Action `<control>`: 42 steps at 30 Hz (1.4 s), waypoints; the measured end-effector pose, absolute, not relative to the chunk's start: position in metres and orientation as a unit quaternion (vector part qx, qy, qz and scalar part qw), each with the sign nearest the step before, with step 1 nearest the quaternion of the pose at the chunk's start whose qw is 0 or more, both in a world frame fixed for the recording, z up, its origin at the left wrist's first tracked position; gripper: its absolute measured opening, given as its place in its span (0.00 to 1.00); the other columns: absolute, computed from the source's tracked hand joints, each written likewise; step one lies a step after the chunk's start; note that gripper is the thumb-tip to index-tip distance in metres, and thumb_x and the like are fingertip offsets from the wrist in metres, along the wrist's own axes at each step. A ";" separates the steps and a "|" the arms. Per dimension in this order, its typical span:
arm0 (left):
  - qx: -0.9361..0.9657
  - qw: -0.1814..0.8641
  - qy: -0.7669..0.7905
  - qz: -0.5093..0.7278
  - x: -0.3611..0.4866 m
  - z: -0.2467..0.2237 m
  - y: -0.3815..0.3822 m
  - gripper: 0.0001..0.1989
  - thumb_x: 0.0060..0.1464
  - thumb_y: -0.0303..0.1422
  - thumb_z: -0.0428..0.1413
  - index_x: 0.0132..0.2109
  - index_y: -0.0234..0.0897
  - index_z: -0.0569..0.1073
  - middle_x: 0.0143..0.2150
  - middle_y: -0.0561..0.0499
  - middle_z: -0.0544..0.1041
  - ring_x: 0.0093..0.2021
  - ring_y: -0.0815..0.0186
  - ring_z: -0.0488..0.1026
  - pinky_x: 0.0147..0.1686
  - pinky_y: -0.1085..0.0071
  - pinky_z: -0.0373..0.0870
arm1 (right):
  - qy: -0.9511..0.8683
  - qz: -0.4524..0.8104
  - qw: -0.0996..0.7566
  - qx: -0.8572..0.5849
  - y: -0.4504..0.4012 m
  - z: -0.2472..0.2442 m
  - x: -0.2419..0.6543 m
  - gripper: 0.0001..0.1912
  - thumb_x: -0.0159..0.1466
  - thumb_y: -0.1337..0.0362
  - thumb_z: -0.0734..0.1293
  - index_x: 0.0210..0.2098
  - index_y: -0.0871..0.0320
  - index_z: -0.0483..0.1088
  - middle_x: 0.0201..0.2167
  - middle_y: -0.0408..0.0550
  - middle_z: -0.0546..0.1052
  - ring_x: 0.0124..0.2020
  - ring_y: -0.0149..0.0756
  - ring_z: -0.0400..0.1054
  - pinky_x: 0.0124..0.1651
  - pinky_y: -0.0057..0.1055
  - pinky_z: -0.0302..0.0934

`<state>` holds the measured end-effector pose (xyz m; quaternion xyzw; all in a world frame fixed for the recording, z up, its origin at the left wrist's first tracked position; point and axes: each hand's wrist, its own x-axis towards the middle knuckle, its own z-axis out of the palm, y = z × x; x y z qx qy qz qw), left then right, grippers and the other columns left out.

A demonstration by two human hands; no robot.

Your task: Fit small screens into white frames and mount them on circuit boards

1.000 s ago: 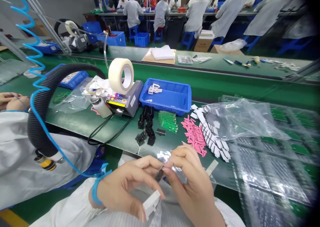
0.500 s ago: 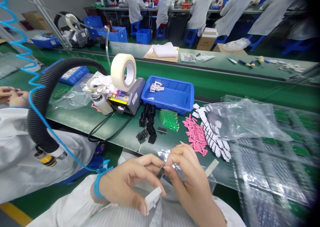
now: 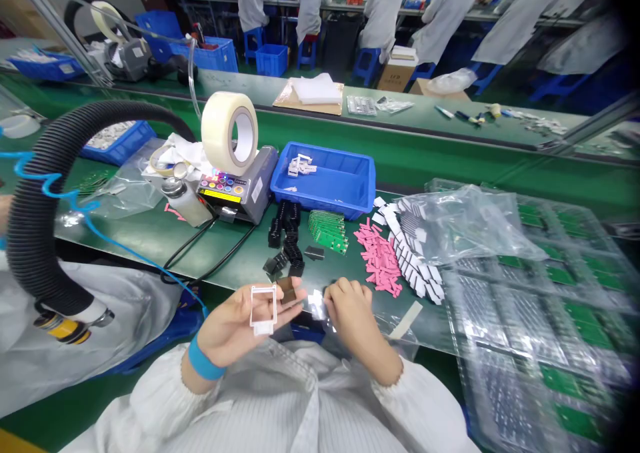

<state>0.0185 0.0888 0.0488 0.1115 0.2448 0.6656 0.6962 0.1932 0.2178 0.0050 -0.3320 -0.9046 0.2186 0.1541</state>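
My left hand (image 3: 227, 333) is turned palm up and holds a small white plastic frame (image 3: 263, 328) with a square opening. A dark, glossy rectangular piece (image 3: 287, 290) lies against the fingers of the same hand. My right hand (image 3: 351, 310) is closed, its fingers curled down at the table's front edge. Beside its fingertips shows a shiny piece of film (image 3: 315, 304); whether the fingers grip it is hidden. Dark flat pieces (image 3: 277, 264), green circuit boards (image 3: 329, 232) and pink strips (image 3: 379, 260) lie beyond the hands.
A blue bin (image 3: 345, 181) with white parts stands behind the boards, beside a grey machine (image 3: 250, 190) carrying a tape roll (image 3: 214, 133). White pieces (image 3: 417, 266) and clear trays (image 3: 480, 333) lie to the right. A black hose (image 3: 37, 193) arches at left.
My hands have moved apart and toward the table. My left hand has turned palm up, with the frame now facing me. My right hand has drawn away from the dark piece.
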 end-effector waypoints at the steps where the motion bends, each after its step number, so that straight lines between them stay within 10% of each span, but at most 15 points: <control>1: 0.101 0.706 0.232 0.662 0.020 0.049 0.089 0.12 0.46 0.37 0.61 0.37 0.34 0.78 0.53 0.46 0.73 0.57 0.54 0.66 0.61 0.56 0.54 | -0.902 0.233 0.173 -0.319 0.219 0.010 0.192 0.07 0.62 0.69 0.59 0.29 0.57 0.65 0.29 0.49 0.69 0.33 0.40 0.62 0.37 0.38 0.54; 7: 0.121 0.719 0.222 0.648 0.027 0.059 0.087 0.15 0.39 0.39 0.65 0.35 0.33 0.79 0.43 0.46 0.78 0.49 0.57 0.71 0.54 0.63 0.63 | -0.931 0.238 0.261 -0.092 0.209 0.086 0.179 0.23 0.62 0.48 0.62 0.50 0.56 0.64 0.44 0.53 0.72 0.45 0.43 0.63 0.50 0.44 0.52; 12: 0.130 0.714 0.258 0.637 0.029 0.065 0.084 0.16 0.36 0.36 0.67 0.34 0.31 0.78 0.29 0.49 0.75 0.31 0.69 0.71 0.34 0.75 0.66 | -0.931 0.212 0.285 -0.084 0.205 0.099 0.165 0.07 0.63 0.59 0.66 0.41 0.51 0.70 0.37 0.42 0.77 0.37 0.38 0.65 0.50 0.46 0.48; 24: 0.149 0.704 0.173 0.673 0.036 0.059 0.086 0.16 0.37 0.42 0.66 0.32 0.36 0.79 0.44 0.43 0.78 0.44 0.58 0.74 0.36 0.70 0.71 | -0.568 0.779 0.260 -0.048 0.189 0.076 0.156 0.20 0.54 0.57 0.73 0.41 0.50 0.63 0.43 0.46 0.75 0.45 0.34 0.70 0.44 0.32 0.67; 31: 0.220 0.685 0.218 0.660 0.032 0.076 0.081 0.15 0.39 0.42 0.65 0.33 0.37 0.80 0.51 0.42 0.71 0.50 0.55 0.69 0.51 0.58 0.66 | -0.699 0.646 0.299 -0.075 0.200 0.090 0.169 0.22 0.57 0.48 0.67 0.46 0.50 0.63 0.46 0.51 0.69 0.49 0.42 0.64 0.45 0.40 0.65; 35: 0.318 0.633 0.287 0.645 0.029 0.080 0.077 0.17 0.37 0.41 0.66 0.37 0.41 0.80 0.54 0.42 0.66 0.54 0.52 0.65 0.54 0.55 0.60 | -0.817 0.456 0.334 -0.117 0.203 0.105 0.172 0.02 0.63 0.64 0.65 0.35 0.53 0.66 0.30 0.45 0.68 0.36 0.36 0.63 0.37 0.34 0.62; 42: 0.444 0.566 0.344 0.603 0.026 0.084 0.076 0.20 0.39 0.38 0.66 0.43 0.45 0.79 0.55 0.43 0.65 0.58 0.50 0.60 0.60 0.54 0.51 | -0.872 0.321 0.342 -0.141 0.199 0.110 0.169 0.06 0.62 0.70 0.63 0.30 0.54 0.65 0.25 0.43 0.68 0.31 0.35 0.63 0.35 0.36 0.60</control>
